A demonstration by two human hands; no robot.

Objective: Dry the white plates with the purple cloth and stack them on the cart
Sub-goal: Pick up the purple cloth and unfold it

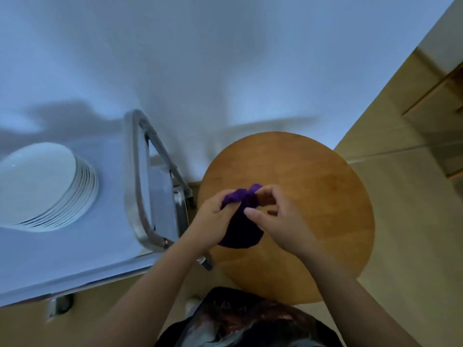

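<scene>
Two hands meet over the round wooden table (313,176) at centre right of the frame, both on the purple cloth (240,229); the left hand (213,219) grips the cloth's bunched upper edge with curled fingers, and the right hand (273,216) pinches the same edge just beside it (thumb and forefinger closed on a fold); the rest of the cloth hangs down between the wrists. At middle left, the stack of white plates (47,186) sits on the cart (140,186), well apart from both hands.
</scene>
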